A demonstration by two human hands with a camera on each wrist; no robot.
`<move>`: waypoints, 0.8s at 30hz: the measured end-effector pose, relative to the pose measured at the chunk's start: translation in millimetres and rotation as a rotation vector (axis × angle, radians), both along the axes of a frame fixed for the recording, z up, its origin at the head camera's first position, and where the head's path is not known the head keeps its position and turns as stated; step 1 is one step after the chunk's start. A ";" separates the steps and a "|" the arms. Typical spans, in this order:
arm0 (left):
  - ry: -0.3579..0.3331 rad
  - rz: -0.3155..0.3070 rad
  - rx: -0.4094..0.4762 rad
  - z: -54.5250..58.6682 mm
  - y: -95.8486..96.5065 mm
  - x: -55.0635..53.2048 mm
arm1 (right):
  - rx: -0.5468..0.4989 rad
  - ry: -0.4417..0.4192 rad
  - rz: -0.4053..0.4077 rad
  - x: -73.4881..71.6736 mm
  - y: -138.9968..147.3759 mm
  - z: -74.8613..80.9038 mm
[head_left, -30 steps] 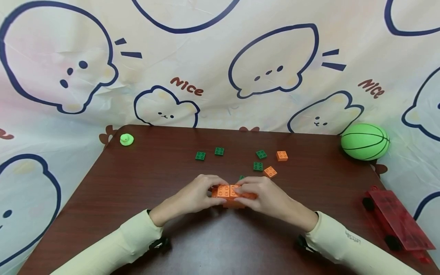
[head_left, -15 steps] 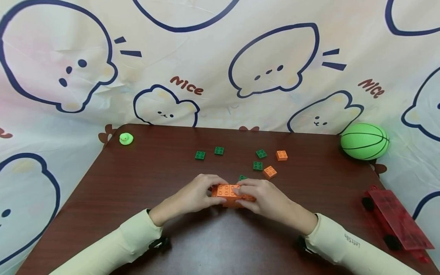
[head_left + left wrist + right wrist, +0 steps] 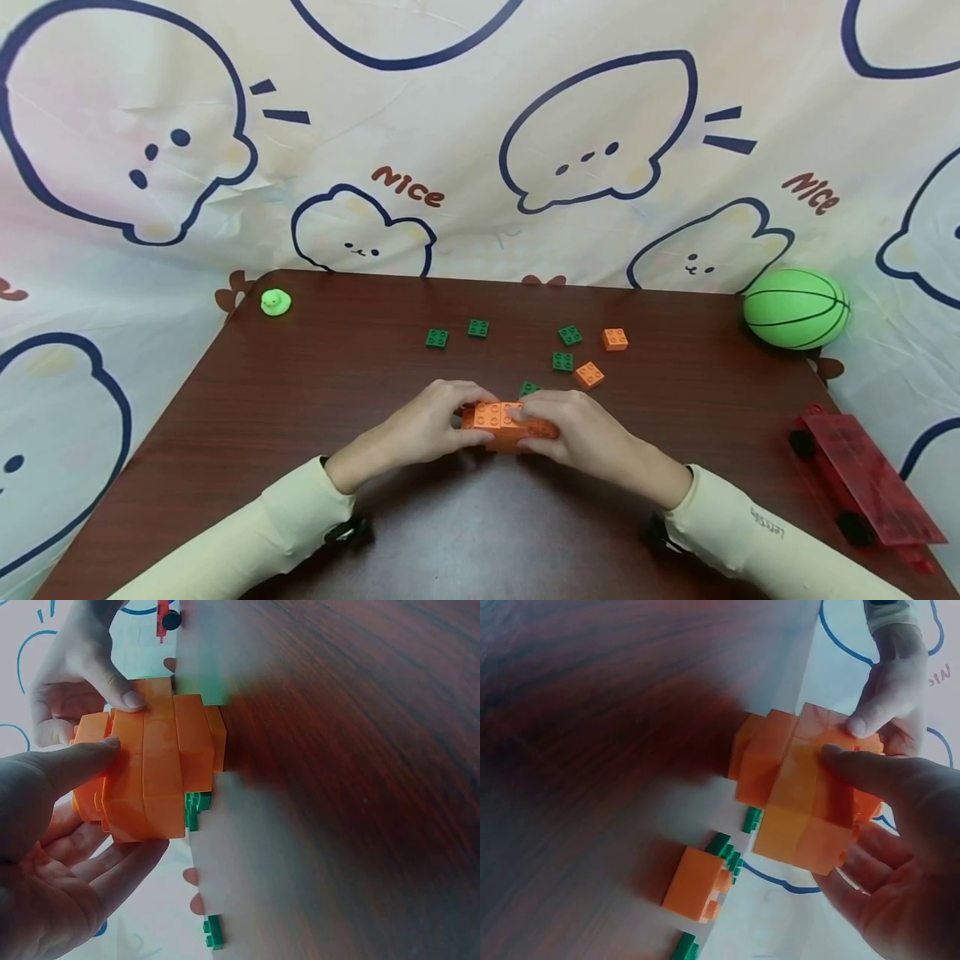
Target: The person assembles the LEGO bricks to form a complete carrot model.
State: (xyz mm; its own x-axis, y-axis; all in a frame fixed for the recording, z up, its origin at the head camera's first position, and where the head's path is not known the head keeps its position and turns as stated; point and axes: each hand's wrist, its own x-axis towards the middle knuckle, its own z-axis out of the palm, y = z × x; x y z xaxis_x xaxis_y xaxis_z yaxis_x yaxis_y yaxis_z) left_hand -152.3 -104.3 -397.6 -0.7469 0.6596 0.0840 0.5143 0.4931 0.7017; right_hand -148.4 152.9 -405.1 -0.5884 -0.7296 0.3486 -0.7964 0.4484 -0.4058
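Note:
A stepped build of orange toy bricks stands at the middle of the table, its studs facing up. My left hand grips its left end, thumb on the near side and fingers round the far side. At the right end, my right hand holds it the same way, with one finger over the top studs. In the left wrist view the orange build widens from a narrow base to broader layers. The right wrist view shows both thumbs pressed on its near face. Fingers hide part of the top layer.
Beyond the hands lie loose orange bricks and several green bricks. A green toy duck sits at the far left corner, a green ball at the far right. A red skateboard-like toy lies along the right edge.
My right hand has shifted slightly on the build, uncovering more of a green brick behind it. My left hand keeps its grip, and the build stays in about the same place.

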 end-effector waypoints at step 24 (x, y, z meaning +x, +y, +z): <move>-0.009 0.005 0.007 -0.3 0.5 0.5 | 0.048 0.028 0.027 -1.9 1.4 2.5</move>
